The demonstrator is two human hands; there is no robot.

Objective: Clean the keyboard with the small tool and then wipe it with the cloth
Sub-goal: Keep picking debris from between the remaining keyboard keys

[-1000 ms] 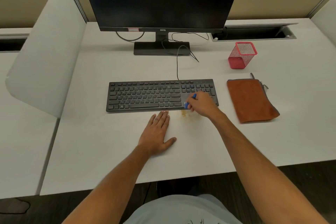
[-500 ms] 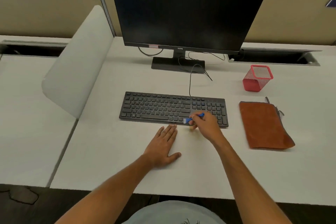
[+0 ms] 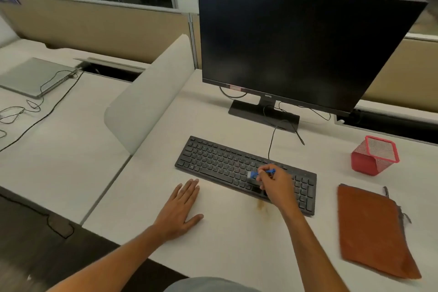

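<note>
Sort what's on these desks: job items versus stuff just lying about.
In use:
- keyboard
- small blue tool, pinched in the right hand
- left hand, flat on the desk

Lying about:
- monitor
- red mesh cup
- brown pouch
- closed laptop

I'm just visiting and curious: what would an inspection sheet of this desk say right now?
Surface: pale desk; small brownish smudge by the keyboard's near edge.
Job's things: black keyboard; blue small tool over its keys; no cloth seen for sure.
Clutter: red mesh cup; brown zip pouch.
Hands: left hand flat on the desk; right hand pinches the tool.
Cables: keyboard cable runs toward the monitor stand.
Surroundings: dark monitor, side divider, closed laptop on the next desk.
</note>
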